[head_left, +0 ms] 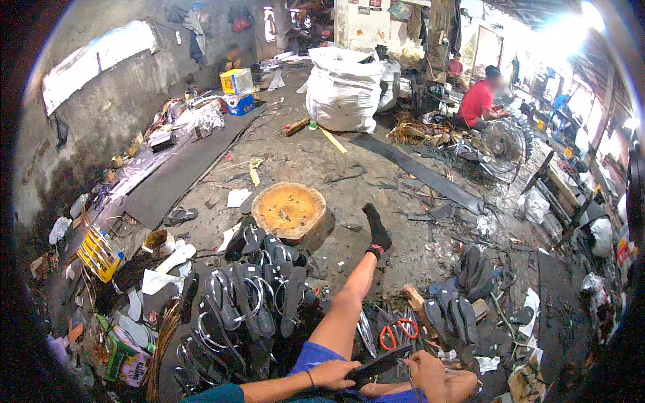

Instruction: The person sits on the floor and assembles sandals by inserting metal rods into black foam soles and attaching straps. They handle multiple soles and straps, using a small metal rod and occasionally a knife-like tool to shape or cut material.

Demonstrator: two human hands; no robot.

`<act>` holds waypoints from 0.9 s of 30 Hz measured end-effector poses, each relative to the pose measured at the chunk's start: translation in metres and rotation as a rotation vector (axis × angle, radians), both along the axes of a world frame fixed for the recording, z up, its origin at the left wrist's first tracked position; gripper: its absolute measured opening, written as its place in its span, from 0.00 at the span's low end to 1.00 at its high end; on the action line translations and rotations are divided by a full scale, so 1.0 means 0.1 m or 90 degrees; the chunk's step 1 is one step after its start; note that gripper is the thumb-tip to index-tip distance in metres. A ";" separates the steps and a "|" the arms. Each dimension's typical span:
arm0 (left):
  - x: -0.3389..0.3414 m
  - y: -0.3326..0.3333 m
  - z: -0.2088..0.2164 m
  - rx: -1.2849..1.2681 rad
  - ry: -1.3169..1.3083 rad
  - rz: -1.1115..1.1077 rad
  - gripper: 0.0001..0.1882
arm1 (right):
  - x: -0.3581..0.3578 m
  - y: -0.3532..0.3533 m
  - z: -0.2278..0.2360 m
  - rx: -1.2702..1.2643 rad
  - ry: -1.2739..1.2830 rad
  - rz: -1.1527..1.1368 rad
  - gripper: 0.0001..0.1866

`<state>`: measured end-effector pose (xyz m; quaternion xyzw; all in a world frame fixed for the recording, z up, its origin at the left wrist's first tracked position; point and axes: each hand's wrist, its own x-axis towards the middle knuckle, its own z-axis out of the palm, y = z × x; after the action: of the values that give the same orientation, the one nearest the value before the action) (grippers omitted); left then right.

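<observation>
- A large white sack [344, 94] is stood upright on the grey floor [275, 148].
- A yellow-and-white box [236, 81] is stacked on a blue box [239, 103], near the stained wall [101, 101].
- Clothes [196, 33] are hung on that wall.
- A low round block [285, 208] is topped in tan and littered with dark scraps.
- A person in a red shirt [476, 104] is seen near a large, round, grey wheel-like object [502, 151].
</observation>
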<state>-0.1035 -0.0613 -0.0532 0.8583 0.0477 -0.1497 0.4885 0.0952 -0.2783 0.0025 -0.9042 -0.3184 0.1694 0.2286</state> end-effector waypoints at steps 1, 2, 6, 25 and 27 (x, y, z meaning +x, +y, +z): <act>0.02 0.21 0.09 -0.046 0.015 -0.058 0.30 | 0.07 -0.09 0.00 0.003 0.043 -0.030 0.11; 0.04 0.43 0.20 -0.076 -0.006 -0.123 0.32 | 0.14 -0.17 0.00 0.004 0.088 -0.058 0.11; 0.00 0.97 0.79 -0.100 0.084 -0.092 0.40 | 0.18 -0.15 -0.09 0.214 0.099 -0.106 0.09; 0.76 0.12 1.42 -0.198 -0.309 0.567 0.37 | -0.29 1.25 0.86 0.477 0.032 -0.091 0.08; 0.74 0.11 1.43 -0.144 -0.302 0.552 0.43 | -0.32 1.24 0.73 0.477 -0.039 -0.067 0.08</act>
<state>-0.0295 -0.0501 0.0898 0.7115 0.2709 0.2617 0.5932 0.0632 -0.1545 0.0757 -0.7778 -0.3182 0.0024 0.5420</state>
